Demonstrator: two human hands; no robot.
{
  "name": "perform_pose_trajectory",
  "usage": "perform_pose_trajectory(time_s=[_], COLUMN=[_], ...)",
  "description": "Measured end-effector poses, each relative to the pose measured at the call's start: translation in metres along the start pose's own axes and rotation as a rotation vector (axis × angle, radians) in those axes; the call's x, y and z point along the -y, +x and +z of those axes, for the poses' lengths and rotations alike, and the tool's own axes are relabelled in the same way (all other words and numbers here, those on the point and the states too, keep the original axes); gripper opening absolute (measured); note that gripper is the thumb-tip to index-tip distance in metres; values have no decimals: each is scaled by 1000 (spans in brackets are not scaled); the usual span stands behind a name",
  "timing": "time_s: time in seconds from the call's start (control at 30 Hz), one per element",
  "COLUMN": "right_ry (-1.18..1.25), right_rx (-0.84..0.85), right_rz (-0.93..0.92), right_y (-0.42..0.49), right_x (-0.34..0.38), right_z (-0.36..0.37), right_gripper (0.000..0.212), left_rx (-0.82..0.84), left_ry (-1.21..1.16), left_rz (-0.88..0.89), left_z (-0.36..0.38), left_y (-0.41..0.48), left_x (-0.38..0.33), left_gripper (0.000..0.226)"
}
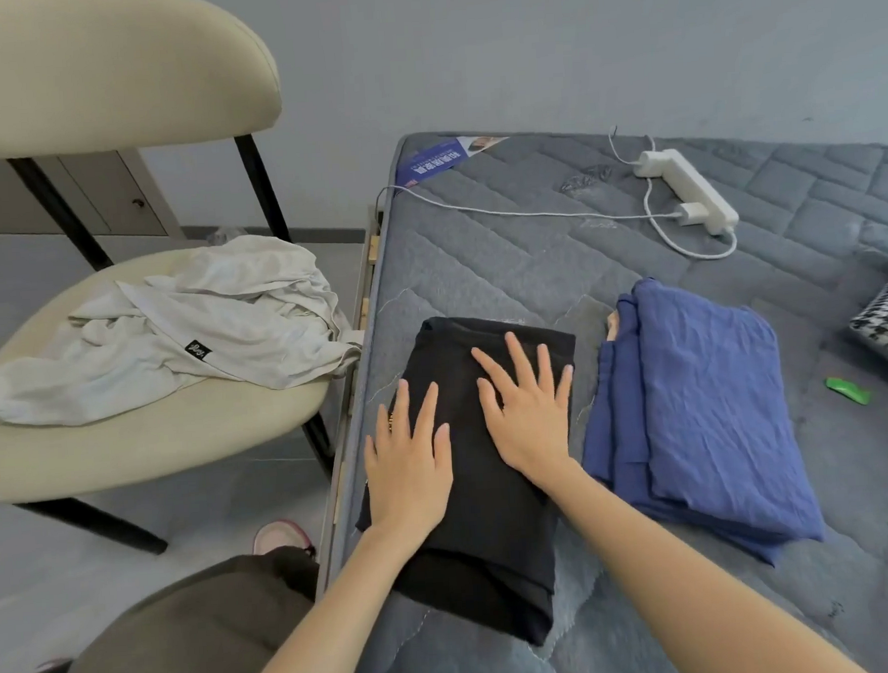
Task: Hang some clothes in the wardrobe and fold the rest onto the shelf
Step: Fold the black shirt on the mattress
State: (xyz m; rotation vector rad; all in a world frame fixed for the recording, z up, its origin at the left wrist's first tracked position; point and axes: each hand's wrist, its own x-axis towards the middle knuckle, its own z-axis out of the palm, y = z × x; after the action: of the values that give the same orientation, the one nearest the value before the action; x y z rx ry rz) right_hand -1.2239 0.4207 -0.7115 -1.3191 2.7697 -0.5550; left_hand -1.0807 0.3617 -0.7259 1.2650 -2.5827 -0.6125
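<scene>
Smoothing seems the step in hand: left hand (408,472) and right hand (527,418) lie flat, fingers spread, on the folded black garment (474,566) by the quilted mattress's (505,261) left edge, so press evenly outward, keeping folds square.

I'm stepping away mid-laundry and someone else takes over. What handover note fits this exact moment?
Hands: left hand and right hand both lie flat, fingers straight, on the folded black garment on the mattress.
Things: folded blue garment beside it, on the right hand's side; pale garment crumpled on the chair.
Done: two garments folded.
Left: hang or fold the pale one, put all away; wardrobe and shelf not in view.
</scene>
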Motion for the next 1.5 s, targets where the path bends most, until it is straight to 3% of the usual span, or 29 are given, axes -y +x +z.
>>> perform_pose_trajectory(time_s=[0.17, 0.4, 0.57, 0.87, 1.0, 1.07, 1.23, 1.37, 1.5], right_ry=[237, 537, 804, 743, 584, 513, 485, 362, 344], right_rx=[64, 21, -20, 79, 167, 95, -241, -358, -169], right_rz=[215, 375, 518, 405, 355, 297, 174, 316, 671], right_y=[-1, -50, -67, -51, -57, -59, -57, -51, -54], right_x=[-3, 2, 6, -17, -21, -24, -57, -112, -172], right_z=[-2, -16, -17, -36, -44, -55, -101, -125, -129], right_gripper=[47, 59, 72, 70, 65, 56, 34, 43, 67], left_rx=[-9, 31, 193, 279, 116, -23, -136, 19, 365], left_ry=[-113, -583, -537, -716, -345, -252, -405, -559, -762], left_rz=[-54, -180, -355, -410, -333, -239, 47, 212, 89], left_z=[-4, -29, -39, -31, -35, -38, -40, -25, 0], left_y=[2, 21, 27, 7, 3, 2, 13, 21, 34], left_x=[-2, 2, 5, -6, -25, -37, -85, -133, -167], left_gripper=[50, 61, 65, 64, 65, 66, 59, 55, 60])
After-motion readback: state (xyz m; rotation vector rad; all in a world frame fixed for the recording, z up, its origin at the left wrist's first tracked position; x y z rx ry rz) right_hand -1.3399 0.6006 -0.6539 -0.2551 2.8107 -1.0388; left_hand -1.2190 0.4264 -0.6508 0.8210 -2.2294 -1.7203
